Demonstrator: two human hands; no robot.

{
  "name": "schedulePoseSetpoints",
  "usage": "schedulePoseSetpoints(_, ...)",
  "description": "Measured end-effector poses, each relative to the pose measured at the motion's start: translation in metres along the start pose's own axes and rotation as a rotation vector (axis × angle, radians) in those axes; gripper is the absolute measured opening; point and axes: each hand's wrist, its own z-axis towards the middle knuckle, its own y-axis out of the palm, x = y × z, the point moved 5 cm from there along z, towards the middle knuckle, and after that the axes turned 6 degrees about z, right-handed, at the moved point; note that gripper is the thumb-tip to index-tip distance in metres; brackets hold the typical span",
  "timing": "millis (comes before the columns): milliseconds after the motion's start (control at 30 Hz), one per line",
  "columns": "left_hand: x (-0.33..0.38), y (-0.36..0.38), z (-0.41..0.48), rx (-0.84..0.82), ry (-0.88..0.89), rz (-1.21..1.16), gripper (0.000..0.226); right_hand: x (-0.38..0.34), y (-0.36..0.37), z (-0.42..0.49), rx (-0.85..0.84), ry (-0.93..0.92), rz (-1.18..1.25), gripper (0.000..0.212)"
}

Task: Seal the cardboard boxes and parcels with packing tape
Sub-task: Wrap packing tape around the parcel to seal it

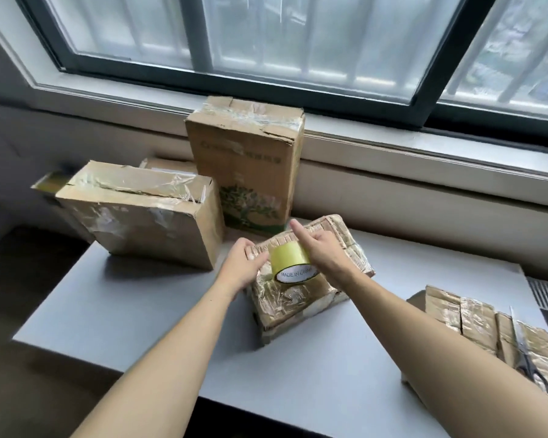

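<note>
R hand (325,252) grips yellow-green packing-tape roll (290,262) atop small brown cardboard parcel (291,298) mid grey table (140,311), L hand (244,267) holds parcel's left edge; parcel already mostly wrapped, tall tree-print cardboard box (250,172) + flat brown cardboard box (146,222) behind look taped, so prob. late stage.

A parcel (301,292) sits mid-worktop (140,311) with a tape roll (293,263) on top. Behind it a tall box (247,165) stands against the windowsill (424,147). To the left a flat box (140,216) stands on edge, with a smaller box (168,164) behind it. At the right edge lies a second parcel (475,320) with scissors (524,352) on it.
</note>
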Motion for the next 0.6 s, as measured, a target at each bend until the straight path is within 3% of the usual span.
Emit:
schedulePoseSetpoints(133, -0.001, -0.015, -0.001, 0.006, 0.047, 0.103, 0.019, 0.006, 0.018, -0.003, -0.005, 0.124, -0.021, 0.073)
schedulePoseSetpoints(233, -0.005, -0.032, -0.002, -0.033, 0.091, 0.171, 0.015, 0.001, 0.042, -0.01, -0.073, 0.124, -0.036, 0.06)
schedulePoseSetpoints(333, -0.011, -0.046, -0.001, -0.073, 0.124, 0.223, 0.009, -0.001, 0.065, -0.016, -0.127, 0.12, -0.037, 0.062)
schedulePoseSetpoints(433, -0.009, -0.049, 0.002, -0.089, 0.168, 0.261, 0.009, 0.001, 0.064, -0.022, -0.028, 0.188, -0.018, 0.049)
schedulePoseSetpoints(533, 0.001, -0.035, 0.005, -0.107, 0.171, 0.382, 0.011, 0.018, 0.052, -0.026, 0.06, 0.279, 0.012, 0.058)
schedulePoseSetpoints(600, 0.011, -0.027, 0.006, -0.085, 0.153, 0.461, 0.014, 0.02, 0.044, -0.027, 0.086, 0.246, 0.009, 0.056)
